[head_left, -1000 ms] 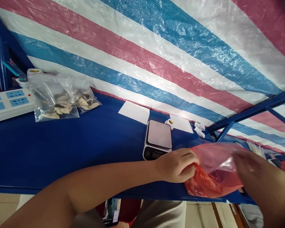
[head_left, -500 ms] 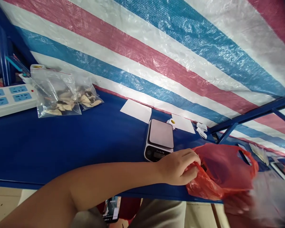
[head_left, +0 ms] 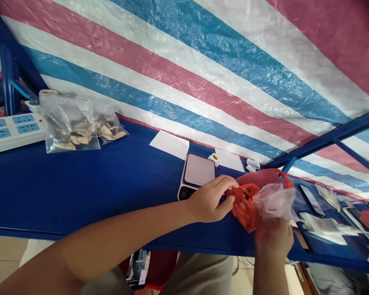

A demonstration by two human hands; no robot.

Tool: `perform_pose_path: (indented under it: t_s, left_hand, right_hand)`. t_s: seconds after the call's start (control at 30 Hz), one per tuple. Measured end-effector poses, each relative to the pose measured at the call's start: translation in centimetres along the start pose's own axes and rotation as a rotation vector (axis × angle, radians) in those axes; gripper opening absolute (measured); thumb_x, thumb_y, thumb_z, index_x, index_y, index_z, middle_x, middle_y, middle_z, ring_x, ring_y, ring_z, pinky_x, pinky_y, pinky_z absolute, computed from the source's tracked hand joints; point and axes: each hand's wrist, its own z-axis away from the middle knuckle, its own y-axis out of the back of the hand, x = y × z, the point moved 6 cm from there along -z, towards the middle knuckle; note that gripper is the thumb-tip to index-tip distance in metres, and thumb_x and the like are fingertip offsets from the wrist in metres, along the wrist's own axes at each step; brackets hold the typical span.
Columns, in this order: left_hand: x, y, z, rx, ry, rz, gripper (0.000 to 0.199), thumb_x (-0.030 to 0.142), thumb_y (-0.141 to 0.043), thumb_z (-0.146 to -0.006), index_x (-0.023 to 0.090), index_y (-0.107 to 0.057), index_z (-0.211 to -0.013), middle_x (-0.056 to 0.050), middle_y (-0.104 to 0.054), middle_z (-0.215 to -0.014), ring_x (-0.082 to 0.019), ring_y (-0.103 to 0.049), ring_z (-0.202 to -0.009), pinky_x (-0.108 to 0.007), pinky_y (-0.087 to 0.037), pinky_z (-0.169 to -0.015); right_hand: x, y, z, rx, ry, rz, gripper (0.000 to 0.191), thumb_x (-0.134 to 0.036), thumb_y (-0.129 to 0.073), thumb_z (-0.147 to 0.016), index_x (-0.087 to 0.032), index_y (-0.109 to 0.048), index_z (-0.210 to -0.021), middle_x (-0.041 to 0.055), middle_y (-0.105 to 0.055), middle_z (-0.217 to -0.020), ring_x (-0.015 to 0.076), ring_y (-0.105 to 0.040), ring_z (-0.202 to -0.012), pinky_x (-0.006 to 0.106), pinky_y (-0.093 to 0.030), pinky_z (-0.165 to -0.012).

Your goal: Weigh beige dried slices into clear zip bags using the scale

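A red plastic bag [head_left: 244, 207] lies on the blue table in front of me, its mouth partly spread and something dark showing inside. My left hand [head_left: 213, 198] pinches the near-left edge of this bag. Closed around a crumpled clear plastic bag [head_left: 275, 200] is my right hand [head_left: 275, 237], somewhat blurred, at the right side of the red bag's mouth. Whether the clear bag has anything in it I cannot tell. Just behind my left hand stands a small digital scale [head_left: 199, 170] with a bare plate, its front partly covered by the hand.
Clear zip bags of pale dried slices [head_left: 74, 127] lie at the left beside a white power strip [head_left: 15, 129]. White paper sheets [head_left: 169, 144] and a tape roll [head_left: 214, 159] lie behind the scale. A blue frame bar [head_left: 322, 137] slants at the right. A phone [head_left: 137, 268] rests below the table edge.
My right hand has swung in from the far right with the clear bag, up to the red bag's mouth. The red bag has bunched up and moved left with my left hand.
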Motion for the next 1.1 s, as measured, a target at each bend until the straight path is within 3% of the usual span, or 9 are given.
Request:
perform_pose_path:
  t_s: [0.1, 0.2, 0.33, 0.53, 0.7, 0.77, 0.87, 1.0, 1.1]
  left_hand:
    - [0.3, 1.4, 0.2, 0.006, 0.214, 0.047, 0.050, 0.041, -0.068, -0.091, 0.020, -0.053, -0.133, -0.016, -0.062, -0.134, -0.025, -0.063, -0.119, -0.044, -0.057, -0.099]
    - [1.7, 3.1, 1.4, -0.037, 0.406, 0.172, 0.083, 0.053, -0.079, -0.083, 0.026, -0.039, -0.150, -0.022, -0.050, -0.153, -0.033, -0.058, -0.134, -0.049, -0.057, -0.098]
    - [5.1, 5.2, 4.0, -0.039, 0.460, 0.352, 0.106, 0.057, -0.081, -0.080, 0.032, -0.018, -0.162, -0.024, -0.040, -0.162, -0.036, -0.056, -0.140, -0.050, -0.057, -0.103]
    - [4.4, 11.1, 9.6, 0.599, 0.699, 0.066, 0.094, 0.049, -0.084, -0.077, 0.026, -0.030, -0.151, -0.016, -0.063, -0.134, -0.026, -0.073, -0.105, -0.039, -0.064, -0.081]
    - [3.9, 15.3, 13.4, 0.795, 0.818, -0.056, 0.082, 0.055, -0.084, -0.074, 0.021, -0.045, -0.137, -0.008, -0.071, -0.112, -0.022, -0.073, -0.088, -0.034, -0.061, -0.071]
    - [4.3, 17.4, 14.9, 0.822, 0.870, -0.153, 0.074, 0.058, -0.081, -0.076, 0.021, -0.050, -0.133, -0.007, -0.072, -0.103, -0.023, -0.072, -0.086, -0.035, -0.060, -0.070]
    - [5.0, 20.5, 16.8, 0.771, 0.926, -0.409, 0.070, 0.064, -0.071, -0.084, 0.021, -0.050, -0.135, -0.007, -0.072, -0.096, -0.024, -0.069, -0.078, -0.036, -0.056, -0.064]
    - [5.8, 23.7, 18.5, 0.648, 0.966, -0.956, 0.079, 0.065, -0.062, -0.089, 0.023, -0.040, -0.153, -0.012, -0.070, -0.118, -0.027, -0.068, -0.091, -0.038, -0.054, -0.072]
    - [6.0, 24.5, 18.8, 0.617, 0.937, -1.067, 0.063, 0.064, -0.058, -0.091, 0.023, -0.057, -0.140, -0.012, -0.068, -0.125, -0.028, -0.066, -0.102, -0.035, -0.052, -0.073]
  right_hand:
    - [-1.2, 1.3, 1.9, 0.143, -0.055, -0.151, 0.022, -0.036, -0.075, -0.084, -0.024, -0.069, -0.102, 0.0050, -0.075, -0.117, 0.0266, -0.074, -0.106, 0.044, -0.063, -0.089]
    - [-3.6, 0.4, 4.0, 0.073, -0.098, -0.155, 0.022, -0.036, -0.083, -0.082, -0.021, -0.074, -0.095, 0.0034, -0.076, -0.102, 0.0201, -0.073, -0.088, 0.033, -0.062, -0.079]
    - [-7.4, -4.9, 5.9, -0.319, -0.028, 0.060, 0.035, -0.051, -0.080, -0.086, -0.018, -0.078, -0.096, 0.0067, -0.077, -0.089, 0.0199, -0.070, -0.073, 0.030, -0.059, -0.065]
    - [-8.4, -14.7, 8.5, -0.919, 0.036, -0.006, 0.032, -0.052, -0.068, -0.095, -0.021, -0.073, -0.102, 0.0042, -0.077, -0.090, 0.0209, -0.071, -0.077, 0.032, -0.060, -0.068]
    - [-7.1, -19.7, 12.7, -1.347, -0.171, -0.063, 0.042, -0.051, -0.062, -0.098, -0.025, -0.057, -0.131, 0.0023, -0.076, -0.092, 0.0175, -0.068, -0.058, 0.032, -0.058, -0.055]
    - [-7.6, -20.4, 13.8, -1.364, -0.085, -0.024, 0.048, -0.050, -0.058, -0.100, -0.024, -0.050, -0.140, 0.0034, -0.076, -0.099, 0.0154, -0.067, -0.058, 0.031, -0.057, -0.055]
    - [-9.1, -20.4, 13.9, -1.178, 0.222, 0.044, 0.045, -0.041, -0.056, -0.101, -0.022, -0.050, -0.141, 0.0063, -0.073, -0.107, 0.0167, -0.070, -0.072, 0.031, -0.057, -0.062]
    - [-9.7, -19.8, 13.9, -0.997, 0.506, -0.040, 0.029, -0.029, -0.054, -0.102, -0.022, -0.056, -0.130, 0.0060, -0.073, -0.099, 0.0170, -0.066, -0.076, 0.030, -0.054, -0.062]
    - [-9.2, -19.6, 14.4, -0.980, 0.583, -0.086, 0.023, -0.023, -0.054, -0.102, -0.023, -0.059, -0.125, 0.0054, -0.072, -0.094, 0.0157, -0.063, -0.072, 0.028, -0.051, -0.057]
